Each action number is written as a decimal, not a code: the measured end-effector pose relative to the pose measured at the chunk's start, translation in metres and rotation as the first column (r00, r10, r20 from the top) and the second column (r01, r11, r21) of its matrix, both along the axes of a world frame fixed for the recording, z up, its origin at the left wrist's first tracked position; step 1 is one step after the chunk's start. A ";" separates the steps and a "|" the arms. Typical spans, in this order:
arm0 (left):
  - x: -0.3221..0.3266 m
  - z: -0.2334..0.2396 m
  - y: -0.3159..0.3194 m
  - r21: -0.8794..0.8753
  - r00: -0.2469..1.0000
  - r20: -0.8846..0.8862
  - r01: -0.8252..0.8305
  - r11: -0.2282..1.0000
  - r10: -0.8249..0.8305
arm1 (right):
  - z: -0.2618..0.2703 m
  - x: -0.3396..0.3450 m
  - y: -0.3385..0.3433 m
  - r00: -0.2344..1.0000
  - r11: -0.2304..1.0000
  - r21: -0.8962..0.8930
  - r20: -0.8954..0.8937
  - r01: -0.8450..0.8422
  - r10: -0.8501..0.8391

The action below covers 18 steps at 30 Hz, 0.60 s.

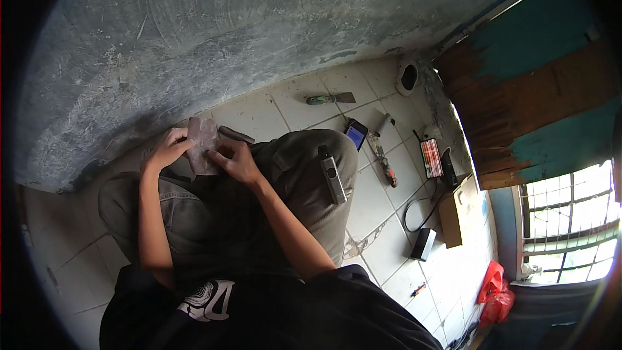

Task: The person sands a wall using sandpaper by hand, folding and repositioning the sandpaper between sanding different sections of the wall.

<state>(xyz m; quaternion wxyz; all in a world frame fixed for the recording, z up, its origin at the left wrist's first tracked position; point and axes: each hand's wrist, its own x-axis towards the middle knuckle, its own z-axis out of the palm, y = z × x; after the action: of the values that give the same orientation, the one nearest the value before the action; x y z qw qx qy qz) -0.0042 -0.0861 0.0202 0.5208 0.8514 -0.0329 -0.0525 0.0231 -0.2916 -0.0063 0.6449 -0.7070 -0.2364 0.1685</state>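
A worn, reddish-brown sheet, likely sandpaper with pale dust on it, is held up over my crossed legs. Its left edge is pinched between the thumb and fingers of my left hand. On the lower right side, my right hand grips the same sheet. Just beyond the right hand, a dark rolled or folded strip lies by my leg near the wall. A grey box-shaped vape device rests on my right knee.
Ahead rises a scuffed grey wall. On the tiled floor lie a putty knife, a phone, a red-tipped scraper, a lit-screen device with a cable, a black box-shaped device, a cardboard box and a red plastic bag.
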 end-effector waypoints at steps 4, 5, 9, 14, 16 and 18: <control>0.002 -0.005 -0.001 -0.037 1.000 -0.027 -0.009 0.999 0.007 | -0.014 0.003 0.002 0.998 0.999 0.024 0.028 0.049 -0.049; 0.002 -0.006 -0.001 -0.010 1.000 -0.004 -0.016 1.000 0.015 | -0.015 0.003 0.002 0.997 0.996 0.050 0.033 0.069 -0.071; -0.001 -0.006 0.003 -0.009 0.997 -0.073 -0.012 1.000 0.011 | -0.006 -0.001 0.002 0.992 0.997 0.013 0.096 0.083 -0.083; 0.001 -0.019 0.010 -0.032 0.999 -0.038 -0.008 0.999 0.006 | -0.002 -0.002 0.004 0.999 0.992 0.115 -0.006 0.053 -0.052; 0.002 -0.018 0.007 -0.037 0.999 -0.032 -0.009 0.999 0.008 | -0.007 0.000 0.002 0.999 0.995 0.087 -0.015 0.045 -0.044; 0.002 -0.019 0.006 -0.042 1.000 -0.028 -0.015 0.999 0.014 | -0.010 0.001 0.002 0.999 0.998 0.059 -0.026 0.035 -0.033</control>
<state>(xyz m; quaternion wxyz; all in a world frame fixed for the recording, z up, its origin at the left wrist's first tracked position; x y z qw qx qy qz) -0.0019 -0.0802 0.0015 0.5393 0.8397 -0.0208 -0.0597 0.0238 -0.2896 -0.0160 0.6713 -0.6892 -0.2211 0.1594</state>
